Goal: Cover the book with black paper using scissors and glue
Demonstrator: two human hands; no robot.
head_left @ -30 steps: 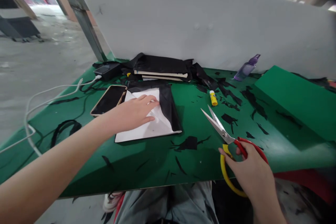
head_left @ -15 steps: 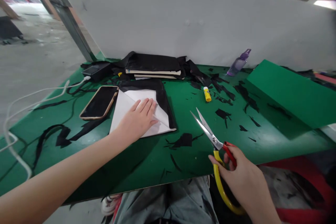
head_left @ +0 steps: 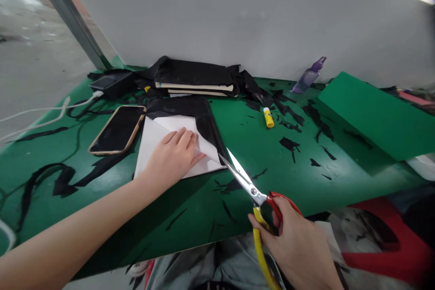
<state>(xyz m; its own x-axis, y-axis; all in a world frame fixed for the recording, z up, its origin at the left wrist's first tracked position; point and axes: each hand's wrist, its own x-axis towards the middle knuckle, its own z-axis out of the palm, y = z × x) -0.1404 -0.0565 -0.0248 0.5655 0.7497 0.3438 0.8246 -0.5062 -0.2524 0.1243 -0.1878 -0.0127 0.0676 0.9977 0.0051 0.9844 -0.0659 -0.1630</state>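
green table [head_left: 288,176]: white sheet [head_left: 154,142] lies left of centre, beside phone [head_left: 118,129]. sheet is pressed flat by left hand [head_left: 171,158], fingers spread. scissors [head_left: 253,192] are gripped by right hand [head_left: 295,244], blades parted at sheet's corner; cutting step judged about to start, blade alignment needed.

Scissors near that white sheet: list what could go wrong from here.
1. The open scissors point at the corner of the white sheet, close to the left hand pressing it; a fingertip could get nicked.
2. The phone lies against the sheet's left edge and could be nudged if the sheet slides.
3. Black scraps litter the green table and could snag the blades.
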